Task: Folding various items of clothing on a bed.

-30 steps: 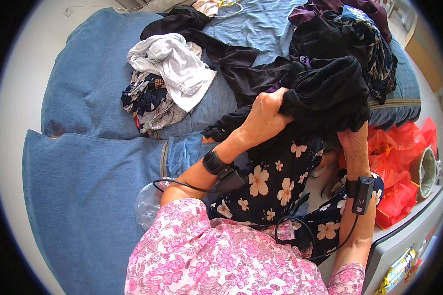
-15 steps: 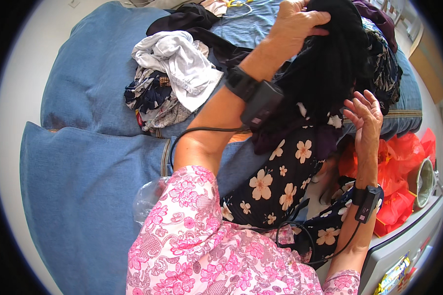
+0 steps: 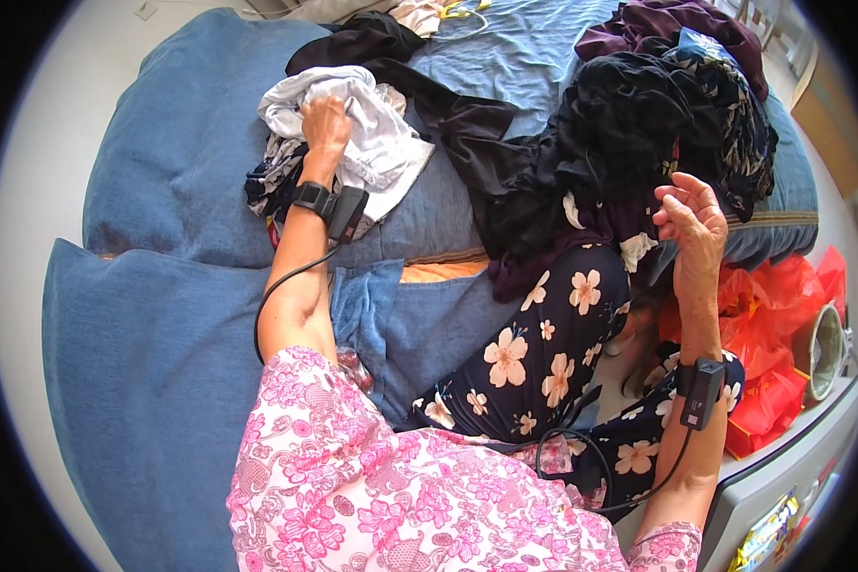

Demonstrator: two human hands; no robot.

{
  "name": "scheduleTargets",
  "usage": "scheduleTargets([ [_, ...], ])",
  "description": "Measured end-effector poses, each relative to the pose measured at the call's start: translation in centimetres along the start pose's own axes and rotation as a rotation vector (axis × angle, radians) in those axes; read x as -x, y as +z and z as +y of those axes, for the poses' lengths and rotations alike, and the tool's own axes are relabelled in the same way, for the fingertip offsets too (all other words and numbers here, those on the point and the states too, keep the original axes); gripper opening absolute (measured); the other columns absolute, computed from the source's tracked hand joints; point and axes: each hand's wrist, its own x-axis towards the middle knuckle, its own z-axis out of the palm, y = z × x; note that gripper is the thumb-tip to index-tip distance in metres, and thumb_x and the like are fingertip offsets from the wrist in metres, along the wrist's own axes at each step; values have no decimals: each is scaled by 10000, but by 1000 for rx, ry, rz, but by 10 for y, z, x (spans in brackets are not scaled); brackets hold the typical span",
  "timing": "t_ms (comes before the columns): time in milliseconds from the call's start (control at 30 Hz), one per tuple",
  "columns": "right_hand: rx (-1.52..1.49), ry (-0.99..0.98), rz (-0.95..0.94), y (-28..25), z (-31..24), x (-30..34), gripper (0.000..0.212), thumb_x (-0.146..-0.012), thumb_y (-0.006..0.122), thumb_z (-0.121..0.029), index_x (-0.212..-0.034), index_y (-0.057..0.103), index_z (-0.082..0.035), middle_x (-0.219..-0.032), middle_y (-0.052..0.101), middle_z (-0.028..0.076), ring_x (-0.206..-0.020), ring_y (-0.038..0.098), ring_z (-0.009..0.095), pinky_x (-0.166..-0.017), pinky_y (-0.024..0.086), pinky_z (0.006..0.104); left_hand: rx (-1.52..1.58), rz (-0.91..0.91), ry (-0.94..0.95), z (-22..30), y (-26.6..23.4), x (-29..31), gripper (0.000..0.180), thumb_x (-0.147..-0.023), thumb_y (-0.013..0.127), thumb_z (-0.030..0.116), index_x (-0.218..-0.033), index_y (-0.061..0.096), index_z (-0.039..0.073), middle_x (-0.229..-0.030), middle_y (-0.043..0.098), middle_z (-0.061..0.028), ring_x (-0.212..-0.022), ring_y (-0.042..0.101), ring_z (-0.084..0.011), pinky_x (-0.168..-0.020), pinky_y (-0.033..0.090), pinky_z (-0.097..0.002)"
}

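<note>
My left hand (image 3: 325,124) is on a crumpled white garment (image 3: 379,157), its fingers curled into the cloth. Beneath that garment, a patterned navy cloth (image 3: 275,172) shows at the side of the small heap. My right hand (image 3: 693,214) hovers by the near edge of a black clothing pile (image 3: 615,119), holding nothing, fingers loosely bent and apart. A dark, thin black garment (image 3: 458,114) stretches across the bed from the far side toward this pile. Dark purple cloth (image 3: 520,276) sticks out beneath the pile next to my knee.
The clothes lie on a blue denim-covered bed (image 3: 162,353). Purple cloth (image 3: 629,29) and a patterned blue garment (image 3: 734,105) are at the far right. Red plastic bags (image 3: 767,300) and a pale green cylindrical container (image 3: 820,353) stand right of my right arm, on a grey-white cabinet (image 3: 782,477).
My left hand has let go of the black garment, which now lies on the right pile, and moved left onto the white garment. My right hand has shifted slightly, its fingers bending more.
</note>
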Motion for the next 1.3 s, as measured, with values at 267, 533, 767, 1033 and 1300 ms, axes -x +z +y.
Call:
scheduleTargets([
  [267,46,36,-59,5,-3,3,291,-826,636,-117,-1094,573,-20,-911,644,66,-654,596,78,-559,462,179,143,90,-155,13,0,3,288,-752,588,71,-1027,545,-5,-905,625,-256,-858,628,-400,-720,517,-470],
  [533,42,79,-154,15,-5,2,277,-828,632,-120,-1081,582,-19,-893,639,59,-662,586,71,-571,459,181,327,258,-117,22,-8,-3,129,-757,569,95,-822,614,-7,-809,633,-239,-766,632,-389,-693,497,-461],
  [767,51,101,-345,25,-3,8,363,-817,642,-85,-1161,550,-18,-998,615,80,-756,588,70,-619,465,185,1028,281,70,123,-107,62,123,-896,588,113,-878,630,-2,-671,606,-64,-579,558,-95,-514,432,-253],
  [1033,340,-160,-481,42,8,13,1049,-577,848,-94,-1447,263,-119,-1394,411,103,-1172,487,197,-978,410,337,1379,298,647,227,-183,147,113,-806,625,22,-906,574,7,-823,579,-145,-734,593,-316,-616,472,-381],
  [1300,85,11,-334,35,16,13,424,-733,748,-79,-1130,607,-29,-1147,602,36,-1051,555,110,-920,435,262,1582,206,571,223,-163,133,237,-799,643,35,-1015,550,2,-851,566,-141,-709,588,-290,-611,465,-359],
])
